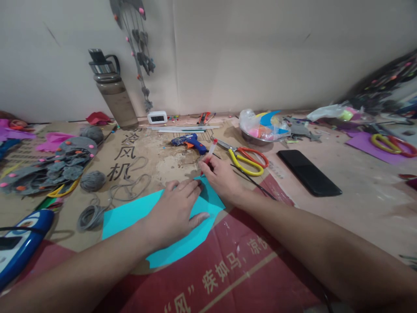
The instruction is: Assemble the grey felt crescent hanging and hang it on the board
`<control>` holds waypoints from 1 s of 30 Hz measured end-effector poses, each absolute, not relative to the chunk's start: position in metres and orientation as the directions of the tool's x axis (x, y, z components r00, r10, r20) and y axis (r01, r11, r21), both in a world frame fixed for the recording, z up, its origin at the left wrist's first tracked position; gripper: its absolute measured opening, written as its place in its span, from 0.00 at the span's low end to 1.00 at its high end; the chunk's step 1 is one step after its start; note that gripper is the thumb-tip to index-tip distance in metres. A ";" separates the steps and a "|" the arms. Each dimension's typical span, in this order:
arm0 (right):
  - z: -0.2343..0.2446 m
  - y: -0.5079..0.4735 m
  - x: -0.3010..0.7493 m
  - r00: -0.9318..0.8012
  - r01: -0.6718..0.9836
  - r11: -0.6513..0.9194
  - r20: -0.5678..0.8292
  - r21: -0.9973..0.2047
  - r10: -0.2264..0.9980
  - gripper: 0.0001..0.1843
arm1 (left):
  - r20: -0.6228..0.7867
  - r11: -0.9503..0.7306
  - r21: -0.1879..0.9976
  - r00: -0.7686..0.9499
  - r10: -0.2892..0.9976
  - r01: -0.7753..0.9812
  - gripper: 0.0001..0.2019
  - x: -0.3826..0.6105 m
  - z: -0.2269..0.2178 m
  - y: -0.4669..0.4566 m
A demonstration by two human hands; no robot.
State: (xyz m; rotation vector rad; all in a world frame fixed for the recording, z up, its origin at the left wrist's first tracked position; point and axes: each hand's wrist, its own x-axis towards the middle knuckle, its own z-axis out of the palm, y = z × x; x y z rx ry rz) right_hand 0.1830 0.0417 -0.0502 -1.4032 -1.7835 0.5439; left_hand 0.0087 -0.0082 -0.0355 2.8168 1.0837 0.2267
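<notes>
A turquoise sheet (130,209) with one uneven edge lies on flattened cardboard (234,287). Pressed flat on top of it is my left hand (179,206), its thumb apart from the fingers. My right hand (223,178) grips a pen (212,148) with a clear barrel and a red end. The pen's lower end meets the sheet near its top edge, though my fingers partly cover that spot. Just beyond my right hand are scissors (247,161) with one yellow and one red handle. A blue hot glue gun (190,142) rests behind the pen.
At the left sit grey yarn balls (93,180), a grey felt piece (65,167) and a blue-and-white device (22,243). A bottle (115,95) and small clock (157,117) stand by the wall. To the right are a black phone (309,172) and a metal bowl (260,138) of craft bits.
</notes>
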 end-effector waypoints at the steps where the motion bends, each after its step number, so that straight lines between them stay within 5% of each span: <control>1: -0.050 0.042 0.183 -0.081 0.609 0.297 0.315 -0.736 0.946 0.11 | 0.096 -0.737 0.160 0.733 0.673 0.656 0.29 0.009 -0.036 -0.008; 30: -0.050 0.041 0.183 -0.087 0.614 0.293 0.306 -0.733 0.948 0.11 | 0.104 -0.737 0.176 0.732 0.674 0.653 0.28 0.009 -0.034 -0.009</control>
